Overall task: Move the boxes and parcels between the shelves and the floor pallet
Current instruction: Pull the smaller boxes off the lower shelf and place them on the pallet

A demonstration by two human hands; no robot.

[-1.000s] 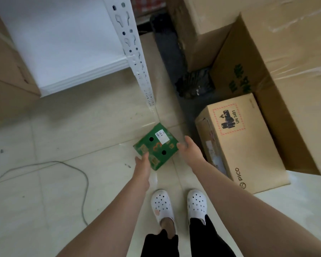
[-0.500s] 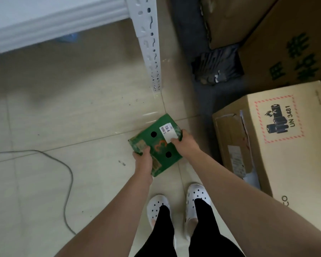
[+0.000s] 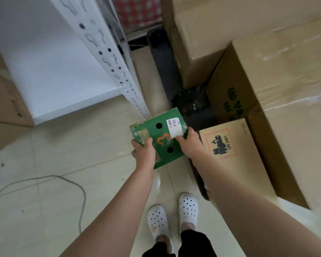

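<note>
Got the green box (image 3: 161, 138) in both hands, right around the middle of the frame, tilted a bit with its top face toward me. My left hand (image 3: 144, 154) grips the lower left corner, thumb on top and the rest of the fingers tucked out of sight under it. My right hand (image 3: 190, 143) is wrapped round the right edge, thumb pressing on the white label (image 3: 174, 127) that reads 78-4. There are two round holes in the top and an orange print between them.

The box sits over the tiled floor (image 3: 63, 145), just below the foot of the white perforated shelf post (image 3: 107, 58). The white shelf board (image 3: 54, 71) fills the upper left, with a brown carton (image 3: 4, 101) at the far left edge.

Just to the right of my right hand is a cardboard box with a UN 3481 battery sticker (image 3: 235, 154). A much bigger taped carton (image 3: 285, 108) leans behind it, and another one (image 3: 202, 34) sits at the top of the frame. A crumpled black bag (image 3: 191, 101) is wedged between them, right above the green box. A grey cable (image 3: 63, 179) loops across the floor at lower left, and my white clogs (image 3: 157, 221) are at the bottom.
</note>
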